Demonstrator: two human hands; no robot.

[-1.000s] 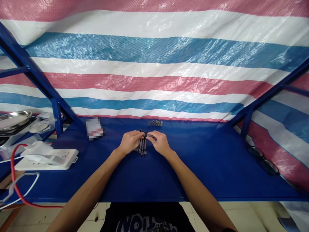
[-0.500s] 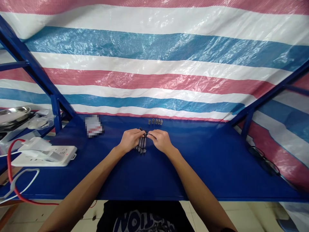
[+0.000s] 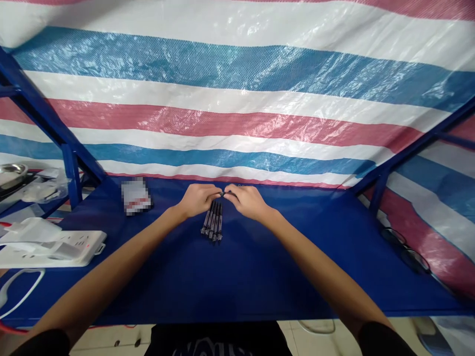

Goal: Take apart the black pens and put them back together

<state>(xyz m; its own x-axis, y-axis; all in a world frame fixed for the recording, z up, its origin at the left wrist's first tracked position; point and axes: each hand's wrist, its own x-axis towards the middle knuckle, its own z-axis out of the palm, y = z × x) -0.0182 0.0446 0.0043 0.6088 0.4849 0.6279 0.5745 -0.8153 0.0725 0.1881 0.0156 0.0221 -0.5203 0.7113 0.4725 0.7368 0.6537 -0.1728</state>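
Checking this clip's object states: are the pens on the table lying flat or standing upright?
Lying flat: the pens rest side by side on the blue tabletop.

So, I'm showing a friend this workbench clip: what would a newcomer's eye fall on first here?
The red, white and blue striped tarp filling the upper view comes first. Below it, on the blue tabletop, the left hand and right hand meet at the fingertips just above a row of slim dark pens. A white power strip sits at the left edge.

Tarp (image 3: pixel 237 113) striped red, white, blue; tabletop (image 3: pixel 237 287) solid dark blue; pens (image 3: pixel 212 222) black.
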